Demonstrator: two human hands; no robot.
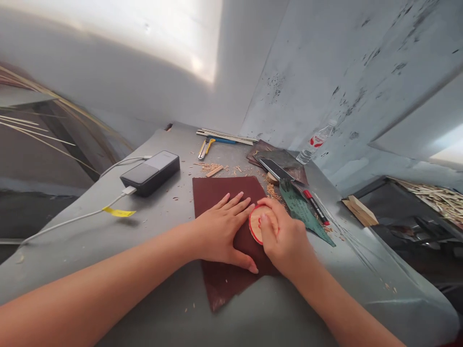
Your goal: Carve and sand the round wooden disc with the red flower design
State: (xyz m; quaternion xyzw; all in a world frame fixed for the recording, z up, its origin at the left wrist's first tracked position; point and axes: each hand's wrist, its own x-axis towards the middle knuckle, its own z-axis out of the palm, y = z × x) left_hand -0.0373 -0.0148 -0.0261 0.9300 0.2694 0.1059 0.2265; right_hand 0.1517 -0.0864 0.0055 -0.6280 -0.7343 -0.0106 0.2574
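Note:
A round wooden disc (pixel 255 224) with a red-coloured edge and a small red mark on its face is gripped in my right hand (pixel 287 236). My thumb lies over its face and my fingers curl round the far side. Under it is a dark red-brown sheet (pixel 220 193), which looks like sandpaper. Flat on that sheet, to the left of the disc, my left hand (pixel 224 233) spreads its fingers, with the fingertips close to the disc. The sheet's right part is hidden by my right hand.
Right of the sheet are a torn green printed sheet (pixel 302 207), a red-capped marker (pixel 316 207), a phone (pixel 277 169) and a water bottle (pixel 314 144). A yellow-handled cutter (pixel 206 147), thin wood strips (pixel 227 136) and shavings (pixel 211 168) lie behind. A cabled power bank (pixel 152 172) stands left.

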